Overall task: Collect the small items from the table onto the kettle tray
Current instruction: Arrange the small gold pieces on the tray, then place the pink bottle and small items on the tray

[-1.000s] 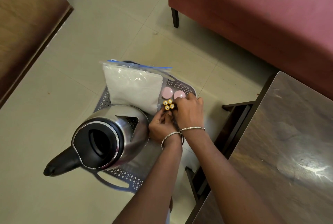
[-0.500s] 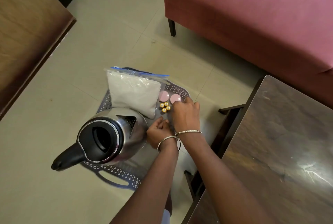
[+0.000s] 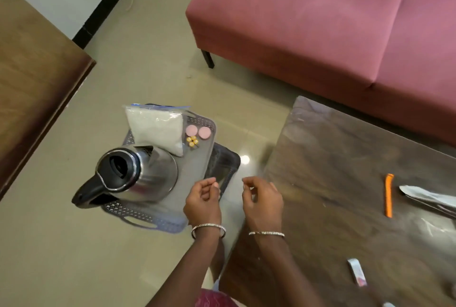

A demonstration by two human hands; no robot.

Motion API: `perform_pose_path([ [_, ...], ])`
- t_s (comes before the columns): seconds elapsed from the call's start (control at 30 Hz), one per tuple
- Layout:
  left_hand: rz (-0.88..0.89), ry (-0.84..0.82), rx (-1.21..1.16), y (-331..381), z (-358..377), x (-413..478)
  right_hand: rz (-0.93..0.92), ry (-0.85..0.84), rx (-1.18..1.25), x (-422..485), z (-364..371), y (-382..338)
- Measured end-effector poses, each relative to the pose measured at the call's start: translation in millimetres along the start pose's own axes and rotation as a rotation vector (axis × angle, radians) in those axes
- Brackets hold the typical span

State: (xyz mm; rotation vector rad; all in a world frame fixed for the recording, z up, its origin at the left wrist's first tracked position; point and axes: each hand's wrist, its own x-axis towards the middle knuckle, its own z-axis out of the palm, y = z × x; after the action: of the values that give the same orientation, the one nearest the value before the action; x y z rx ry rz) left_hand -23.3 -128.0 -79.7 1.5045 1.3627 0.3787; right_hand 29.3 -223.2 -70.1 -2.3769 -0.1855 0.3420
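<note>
A grey perforated tray (image 3: 197, 166) stands on a low stool over the floor. On it are a steel kettle (image 3: 134, 175) with a black handle, a clear bag of white grains (image 3: 156, 129), two pink discs (image 3: 198, 131) and several small batteries (image 3: 192, 141) standing on end. My left hand (image 3: 203, 201) hovers at the tray's near right corner, fingers loosely curled, holding nothing. My right hand (image 3: 262, 199) is beside it at the dark table's (image 3: 345, 158) left edge, also empty. On the table lie an orange stick (image 3: 389, 195), a silvery packet (image 3: 429, 199) and a small sachet (image 3: 357, 272).
A pink sofa (image 3: 320, 22) stands beyond the table, one black leg near the tray. A brown wooden surface (image 3: 32, 84) fills the left edge. Beige tiled floor lies around the tray.
Both hands have pulled back from the batteries toward me and let go of them. The view has swung right and up, bringing the tabletop items into sight.
</note>
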Motion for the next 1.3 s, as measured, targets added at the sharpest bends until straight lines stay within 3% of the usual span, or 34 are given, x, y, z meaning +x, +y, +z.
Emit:
perform_pose_path([
  [0.47,0.02,-0.495,0.21,-68.7,76.2,-236.6,0.218,0.191,-0.008,-144.5,-201.8,196.3],
  [0.63,0.128,-0.585,0.434,-88.5,113.6,-283.4,0.363,0.289,-0.005,-181.6,-252.3,265.5],
  [0.73,0.292,-0.66,0.644,-98.8,131.7,-294.2,0.415,0.313,-0.029,-196.0,-271.4,298.3],
  [0.87,0.502,-0.748,0.843,-109.3,156.5,-297.0,0.527,0.254,-0.044,-204.2,-281.2,334.5],
  [0.97,0.597,-0.748,1.032,-110.8,167.9,-292.8,0.595,0.119,-0.034,-205.5,-278.5,348.0],
  [1.1,0.689,-0.671,1.164,-113.1,180.3,-296.0,0.488,-0.151,0.043,-205.0,-265.2,356.3],
  [1.2,0.652,-0.656,1.077,-118.4,180.9,-297.4,0.334,-0.303,0.002,-201.4,-248.8,350.6],
  [1.3,0.528,-0.606,0.86,-122.4,173.0,-298.2,0.267,-0.304,-0.07,-192.2,-235.9,344.8],
])
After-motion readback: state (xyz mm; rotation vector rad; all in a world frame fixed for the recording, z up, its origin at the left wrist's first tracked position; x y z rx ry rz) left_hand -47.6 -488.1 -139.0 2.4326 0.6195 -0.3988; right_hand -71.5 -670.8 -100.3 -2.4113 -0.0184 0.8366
